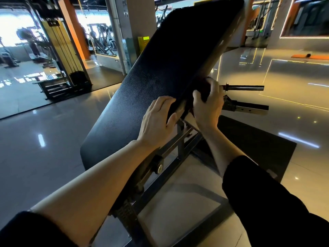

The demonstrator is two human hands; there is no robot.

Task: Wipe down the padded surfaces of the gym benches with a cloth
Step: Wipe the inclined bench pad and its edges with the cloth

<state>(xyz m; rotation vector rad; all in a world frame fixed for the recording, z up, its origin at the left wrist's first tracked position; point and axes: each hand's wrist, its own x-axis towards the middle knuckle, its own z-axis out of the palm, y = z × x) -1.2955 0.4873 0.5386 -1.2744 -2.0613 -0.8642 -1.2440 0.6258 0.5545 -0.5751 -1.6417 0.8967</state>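
Both hands work the right edge of the black textured inclined bench pad (160,72).
Right hand (208,106) grips a dark bunched cloth (202,88); left hand (158,116) rests flat, fingers relaxed; next, sweep along the edge.

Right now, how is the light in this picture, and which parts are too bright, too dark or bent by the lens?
Head view: the windows at far left are blown out white; the bench pad goes nearly black toward its top; the glossy floor carries glare streaks; the dark cloth under the right hand is hard to separate from the pad edge; the wide lens tilts and bends the pillars.
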